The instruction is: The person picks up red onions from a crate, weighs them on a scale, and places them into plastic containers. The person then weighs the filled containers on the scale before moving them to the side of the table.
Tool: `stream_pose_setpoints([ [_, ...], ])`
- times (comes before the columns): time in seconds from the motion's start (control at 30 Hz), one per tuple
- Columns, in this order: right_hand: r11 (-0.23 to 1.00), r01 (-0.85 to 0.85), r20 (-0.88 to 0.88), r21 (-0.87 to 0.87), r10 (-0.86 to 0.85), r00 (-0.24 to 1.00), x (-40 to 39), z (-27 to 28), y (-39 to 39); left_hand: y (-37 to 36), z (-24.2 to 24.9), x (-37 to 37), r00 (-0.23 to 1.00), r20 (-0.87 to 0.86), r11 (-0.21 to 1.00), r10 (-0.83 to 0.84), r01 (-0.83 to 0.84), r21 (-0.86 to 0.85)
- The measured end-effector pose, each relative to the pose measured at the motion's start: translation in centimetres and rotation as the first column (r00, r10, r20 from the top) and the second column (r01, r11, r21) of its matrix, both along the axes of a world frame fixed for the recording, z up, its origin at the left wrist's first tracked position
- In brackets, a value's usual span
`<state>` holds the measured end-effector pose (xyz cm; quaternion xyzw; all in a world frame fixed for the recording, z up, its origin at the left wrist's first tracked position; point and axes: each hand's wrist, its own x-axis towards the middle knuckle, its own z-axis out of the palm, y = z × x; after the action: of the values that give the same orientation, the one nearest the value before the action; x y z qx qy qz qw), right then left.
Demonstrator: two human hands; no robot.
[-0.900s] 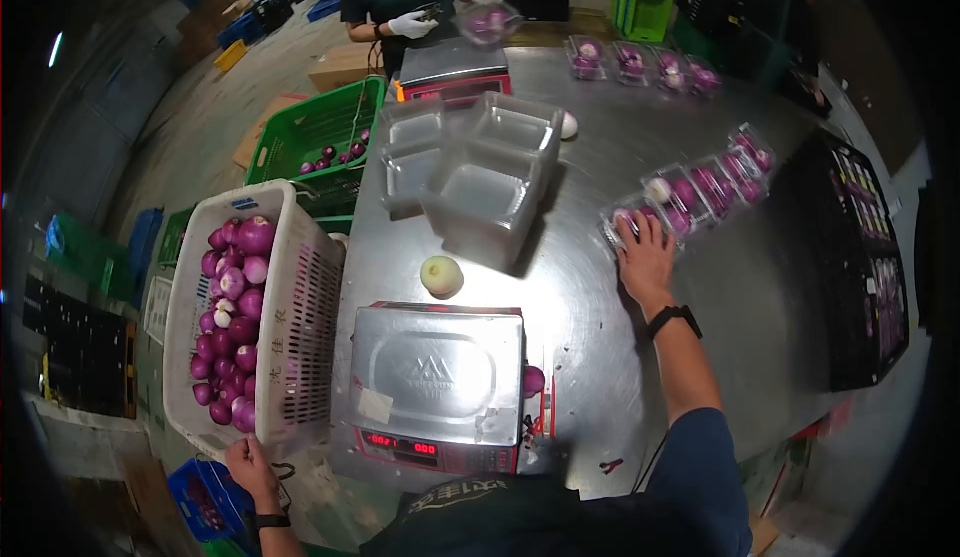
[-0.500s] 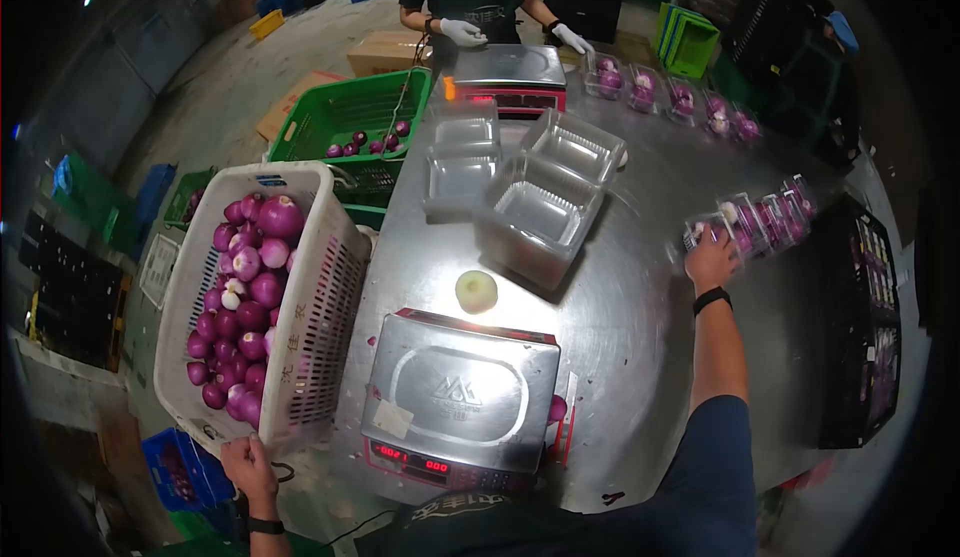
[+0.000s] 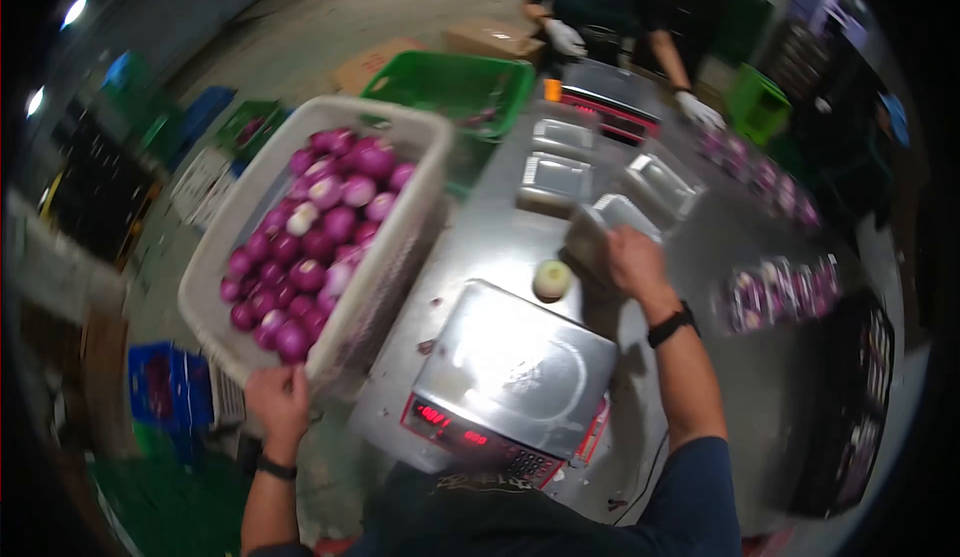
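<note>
My left hand [image 3: 280, 397] is closed on the near rim of a white plastic crate [image 3: 205, 332]. Purple onions [image 3: 305, 275] fill much of this crate. Over the table, my right hand [image 3: 637, 260] has its fingers curled on a stack of clear plastic containers [image 3: 590, 242]; the fingertips are partly hidden and blurred. A pale peeled onion [image 3: 551, 279] lies just left of that stack. Between my arms stands a weighing scale [image 3: 515, 362] with a bare steel top and red digits.
More clear containers [image 3: 555, 179] stand farther back on the steel table [image 3: 480, 237]. Packed onions [image 3: 785, 292] sit at the right, near a black crate [image 3: 860, 407]. Across the table a person in white gloves [image 3: 566, 37] stands by a second scale [image 3: 612, 92]. A green crate [image 3: 450, 77] is beyond mine.
My right hand has left the packed onions and moved left to the container stack. My left hand stays at the crate's rim. The whole view has turned, shifting the table's things rightward.
</note>
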<state>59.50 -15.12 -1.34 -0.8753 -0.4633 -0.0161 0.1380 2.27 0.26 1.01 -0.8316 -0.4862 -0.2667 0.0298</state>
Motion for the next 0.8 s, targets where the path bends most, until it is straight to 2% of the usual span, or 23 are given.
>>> stream_pose_setpoints([
  [0.07,0.996,0.001,0.034,0.085,-0.004,0.999,0.4,-0.7,0.1,-0.1,0.2,0.4,1.0,0.009,1.0,-0.002,0.002,0.029],
  [0.13,0.991,0.097,-0.005,0.091,-0.097,0.995,-0.1,0.1,0.3,-0.1,0.2,0.2,1.0,-0.028,0.999,0.011,-0.01,0.03],
  [0.33,0.957,0.255,-0.197,0.136,-0.226,0.954,0.1,0.8,1.0,0.3,1.5,-0.6,0.998,0.035,0.992,-0.061,0.065,-0.109],
  [0.37,0.946,0.288,-0.214,0.151,-0.253,0.943,-0.2,1.2,1.2,0.4,2.1,-1.2,0.992,0.01,0.979,-0.125,0.125,-0.164],
  [0.43,0.912,0.359,-0.216,0.197,-0.317,0.924,-0.3,1.3,1.6,1.7,3.3,-2.6,0.961,0.227,0.867,-0.157,0.244,-0.434],
  [0.47,0.914,0.317,-0.094,0.253,-0.303,0.948,-0.8,1.0,1.6,2.6,4.1,-3.3,0.931,0.333,0.778,-0.15,0.319,-0.542],
  [0.53,0.913,0.214,0.153,0.346,-0.28,0.948,-2.1,0.2,1.1,6.2,5.8,-5.5,0.949,0.29,0.755,-0.124,0.28,-0.593],
  [0.6,0.911,-0.041,0.206,0.41,-0.048,0.977,-7.4,1.8,0.0,10.7,6.8,-7.2,0.968,0.182,0.856,-0.17,0.237,-0.46],
  [0.67,0.96,-0.158,0.085,0.232,0.142,0.986,-12.2,1.0,-1.8,14.7,9.0,-6.8,0.986,0.079,0.851,-0.145,0.165,-0.499],
  [0.73,0.955,-0.239,-0.067,0.178,0.254,0.965,-19.4,1.0,-3.0,19.4,8.6,-5.9,0.976,-0.001,0.871,-0.217,0.193,-0.451],
  [0.8,0.966,-0.258,-0.076,0.03,0.259,0.963,-24.9,-0.3,-4.0,23.1,7.0,-3.7,0.95,-0.161,0.913,-0.266,0.195,-0.357],
])
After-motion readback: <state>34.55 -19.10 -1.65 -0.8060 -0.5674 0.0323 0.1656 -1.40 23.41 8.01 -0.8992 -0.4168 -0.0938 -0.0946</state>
